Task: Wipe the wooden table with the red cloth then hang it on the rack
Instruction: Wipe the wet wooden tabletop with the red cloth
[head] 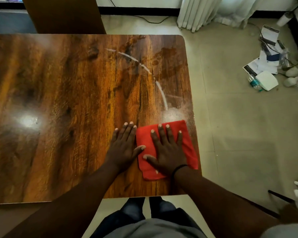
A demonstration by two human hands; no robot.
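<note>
The red cloth (189, 150) lies folded flat on the wooden table (67, 100), near its right edge and close to the front. My right hand (168, 149) presses flat on top of the cloth with fingers spread. My left hand (125, 146) rests flat on the bare wood just left of the cloth, its thumb touching the cloth's left edge. A curved wet streak (159, 86) and damp patches mark the wood beyond the cloth. No rack is in view.
A brown chair back (62, 14) stands behind the table's far edge. On the tiled floor to the right lie scattered papers (268, 54), a plastic bottle (255, 82) and a white box (267, 80). White curtains (213, 11) hang at the back.
</note>
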